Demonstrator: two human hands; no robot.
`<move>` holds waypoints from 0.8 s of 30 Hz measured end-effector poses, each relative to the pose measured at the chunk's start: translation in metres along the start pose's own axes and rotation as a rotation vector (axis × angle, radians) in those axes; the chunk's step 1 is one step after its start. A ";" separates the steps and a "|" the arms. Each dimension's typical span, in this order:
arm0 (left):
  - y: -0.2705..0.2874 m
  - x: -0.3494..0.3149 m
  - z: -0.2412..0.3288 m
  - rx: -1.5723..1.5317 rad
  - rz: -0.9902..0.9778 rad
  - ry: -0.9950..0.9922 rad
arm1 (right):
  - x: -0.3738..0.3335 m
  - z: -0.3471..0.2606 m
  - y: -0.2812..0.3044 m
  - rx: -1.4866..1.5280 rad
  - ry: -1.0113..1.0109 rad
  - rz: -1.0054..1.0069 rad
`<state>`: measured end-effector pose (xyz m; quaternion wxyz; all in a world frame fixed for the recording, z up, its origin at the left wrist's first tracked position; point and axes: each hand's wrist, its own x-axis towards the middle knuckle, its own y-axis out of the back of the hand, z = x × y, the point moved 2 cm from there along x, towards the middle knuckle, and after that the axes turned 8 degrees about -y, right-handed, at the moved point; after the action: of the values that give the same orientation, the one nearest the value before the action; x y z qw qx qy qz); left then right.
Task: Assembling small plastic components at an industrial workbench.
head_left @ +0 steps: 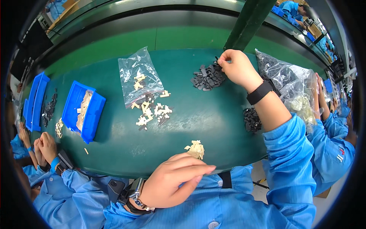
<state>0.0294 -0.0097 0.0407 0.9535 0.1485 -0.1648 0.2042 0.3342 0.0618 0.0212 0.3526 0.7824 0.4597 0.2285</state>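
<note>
At the far right of the table, my right hand [238, 68] has its thumb and fingertips pinched on a small black plastic piece [216, 59]. Just below those fingertips lies a loose heap of flat black pieces [207, 77]. My left hand [173, 181] is near the front edge, fingers stretched toward the right and the thumb apart beneath them. Nothing shows in it, though its palm is hidden. Right beyond its fingers sits a small pile of cream-coloured pieces [195, 149]. Under my right forearm is another pile of black pieces [252, 120], partly covered.
A clear plastic bag [139, 74] lies mid-table with cream pieces; mixed cream and black pieces [152, 113] spread before it. A large bag of dark parts [282, 72] stands at right. Blue bins [95, 118] are at left. Co-workers' hands [45, 149] work on both sides.
</note>
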 end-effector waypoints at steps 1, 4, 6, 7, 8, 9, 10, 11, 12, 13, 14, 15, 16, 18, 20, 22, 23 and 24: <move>0.000 -0.002 -0.001 -0.001 0.000 0.000 | 0.001 0.002 0.000 0.009 -0.060 -0.008; 0.003 -0.007 -0.004 0.013 0.030 0.040 | 0.006 0.006 -0.003 0.101 -0.078 -0.040; 0.004 -0.006 -0.005 0.009 0.030 0.072 | 0.003 -0.001 -0.001 0.162 -0.124 -0.075; 0.004 -0.006 -0.005 0.008 0.029 0.072 | 0.001 -0.003 -0.001 0.225 -0.168 -0.112; 0.003 -0.004 -0.006 0.005 0.030 0.068 | 0.000 -0.002 0.000 0.225 -0.170 -0.109; 0.002 -0.003 -0.007 0.002 0.031 0.065 | 0.000 0.000 0.000 0.249 -0.168 -0.099; 0.001 -0.003 -0.007 0.000 0.027 0.062 | -0.001 0.002 0.002 0.273 -0.167 -0.088; 0.000 -0.003 -0.010 -0.001 0.032 0.059 | -0.001 0.003 0.002 0.273 -0.168 -0.088; -0.001 -0.003 -0.012 -0.002 0.036 0.055 | -0.003 0.004 0.004 0.278 -0.175 -0.108; -0.001 -0.002 -0.013 -0.004 0.034 0.055 | -0.004 0.005 0.006 0.282 -0.183 -0.127; 0.000 -0.002 -0.011 0.016 0.034 0.065 | -0.006 -0.001 0.009 0.286 -0.176 -0.134; 0.001 -0.003 -0.008 0.036 0.034 0.075 | -0.008 -0.007 0.011 0.292 -0.170 -0.142; 0.001 -0.004 -0.006 0.044 0.042 0.080 | -0.009 -0.012 0.012 0.298 -0.164 -0.150; 0.000 0.000 -0.007 0.029 0.034 0.074 | -0.009 -0.009 0.014 0.269 -0.162 -0.112; -0.003 0.001 -0.007 0.034 0.026 0.071 | -0.007 -0.010 0.012 0.244 -0.152 -0.083; -0.003 0.000 -0.005 0.046 0.026 0.071 | -0.005 -0.011 0.006 0.242 -0.213 -0.181; -0.004 0.001 -0.008 0.037 0.019 0.071 | -0.004 -0.008 0.006 0.241 -0.218 -0.175; -0.004 0.002 -0.011 0.029 0.013 0.072 | -0.002 -0.005 0.005 0.240 -0.206 -0.205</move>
<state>0.0354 -0.0092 0.0308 0.9552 0.1537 -0.1285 0.2178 0.3324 0.0598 0.0286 0.3231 0.7873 0.5224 0.0536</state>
